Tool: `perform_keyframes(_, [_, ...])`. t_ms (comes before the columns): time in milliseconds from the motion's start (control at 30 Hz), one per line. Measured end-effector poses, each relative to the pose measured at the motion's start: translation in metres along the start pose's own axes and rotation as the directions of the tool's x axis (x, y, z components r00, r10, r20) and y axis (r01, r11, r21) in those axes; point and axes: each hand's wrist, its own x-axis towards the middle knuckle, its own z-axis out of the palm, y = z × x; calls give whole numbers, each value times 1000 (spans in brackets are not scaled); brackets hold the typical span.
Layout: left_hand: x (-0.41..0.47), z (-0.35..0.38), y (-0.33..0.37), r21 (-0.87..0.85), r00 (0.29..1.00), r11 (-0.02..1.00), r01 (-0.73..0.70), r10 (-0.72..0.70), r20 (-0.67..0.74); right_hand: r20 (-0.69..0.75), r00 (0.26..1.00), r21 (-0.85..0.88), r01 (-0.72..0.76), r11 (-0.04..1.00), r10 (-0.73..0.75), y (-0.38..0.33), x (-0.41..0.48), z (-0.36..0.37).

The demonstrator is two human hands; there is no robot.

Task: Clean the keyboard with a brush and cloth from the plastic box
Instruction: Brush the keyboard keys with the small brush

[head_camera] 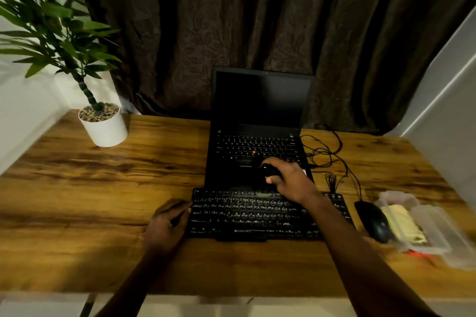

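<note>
A black external keyboard (257, 216) lies on the wooden desk in front of an open black laptop. My right hand (288, 179) hovers over the keyboard's top row, fingers closed around a dark brush (269, 175) whose pale bristle end touches the upper keys. My left hand (167, 224) rests against the keyboard's left edge, gripping it. At the right, a clear plastic box (438, 234) sits open with a yellow cloth (401, 226) inside it.
The laptop (257, 123) stands open behind the keyboard, screen dark. A black mouse (373, 221) and its tangled cable (327, 152) lie between keyboard and box. A potted plant (103, 126) stands at the back left. Dark curtains hang behind the desk (103, 188).
</note>
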Motion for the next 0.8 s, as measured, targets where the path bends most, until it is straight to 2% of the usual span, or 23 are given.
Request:
perform_keyframes(133, [-1, 1, 0, 7, 1000, 1000, -1, 1, -6, 12, 1000, 11, -10, 1000, 10, 11, -5, -12])
perform_keyframes(400, [0, 2, 6, 44, 998, 999, 28, -26, -48, -21, 998, -98, -63, 993, 61, 27, -16, -28])
perform_keyframes(600, [1, 3, 7, 44, 999, 999, 11, -9, -52, 4, 1000, -8, -14, 1000, 14, 11, -9, -17])
perform_keyframes(800, [1, 3, 4, 26, 999, 999, 28, -27, -43, -30, 998, -75, -63, 995, 61, 39, -23, -38])
